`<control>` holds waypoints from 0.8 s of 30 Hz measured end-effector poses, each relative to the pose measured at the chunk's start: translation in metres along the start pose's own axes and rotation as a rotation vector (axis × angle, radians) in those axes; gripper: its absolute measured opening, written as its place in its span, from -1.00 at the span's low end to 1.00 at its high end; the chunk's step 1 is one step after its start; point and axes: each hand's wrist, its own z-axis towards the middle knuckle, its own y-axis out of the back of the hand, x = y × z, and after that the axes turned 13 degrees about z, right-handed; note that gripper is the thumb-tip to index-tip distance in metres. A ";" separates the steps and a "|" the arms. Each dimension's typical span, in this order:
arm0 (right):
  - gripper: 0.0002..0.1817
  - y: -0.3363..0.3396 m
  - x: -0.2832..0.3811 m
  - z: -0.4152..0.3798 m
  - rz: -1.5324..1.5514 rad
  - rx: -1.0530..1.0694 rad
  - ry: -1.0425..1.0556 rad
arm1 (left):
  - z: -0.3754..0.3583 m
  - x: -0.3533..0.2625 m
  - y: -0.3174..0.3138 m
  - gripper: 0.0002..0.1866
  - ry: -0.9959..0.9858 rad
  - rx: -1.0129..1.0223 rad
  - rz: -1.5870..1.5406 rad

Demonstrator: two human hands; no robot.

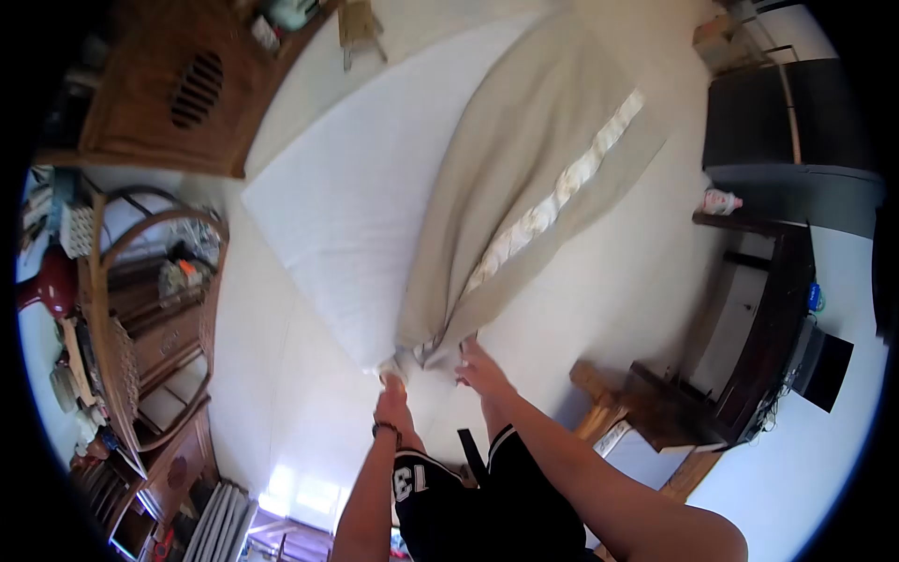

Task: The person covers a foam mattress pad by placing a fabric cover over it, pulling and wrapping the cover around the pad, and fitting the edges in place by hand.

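A large curtain lies spread over the floor ahead of me. Its beige side (496,150) falls in long folds and carries a shiny cream patterned strip (562,187), while a wide white part (346,178) lies flat to the left. The near end is bunched together between my hands. My left hand (391,401) is closed on the white corner of this end. Just to the right, my right hand (482,373) pinches the beige edge. Fingertips on both sides are partly hidden by the cloth.
A wooden cabinet (159,84) and a small wooden stool (360,28) stand at the far left. Closer on the left is a wooden chair (122,318). Dark furniture (749,318) lines the right, with a wooden bench (599,412) near my right arm.
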 end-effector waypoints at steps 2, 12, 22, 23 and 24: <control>-0.39 0.047 0.068 -0.051 0.123 -0.061 0.013 | -0.016 0.003 -0.020 -0.54 -0.110 -0.074 0.030; -0.57 0.299 0.135 -0.355 0.494 -0.468 0.192 | -0.129 -0.157 -0.003 -0.57 -0.596 -0.094 -0.171; -0.59 0.442 0.124 -0.418 0.715 -0.489 0.375 | -0.265 -0.402 -0.066 -0.54 -0.943 -0.003 -0.142; -0.59 0.464 0.130 -0.409 0.721 -0.479 0.369 | -0.288 -0.424 -0.076 -0.53 -0.953 0.002 -0.118; -0.59 0.501 0.153 -0.394 0.677 -0.464 0.412 | -0.298 -0.461 -0.094 -0.53 -0.970 -0.007 -0.134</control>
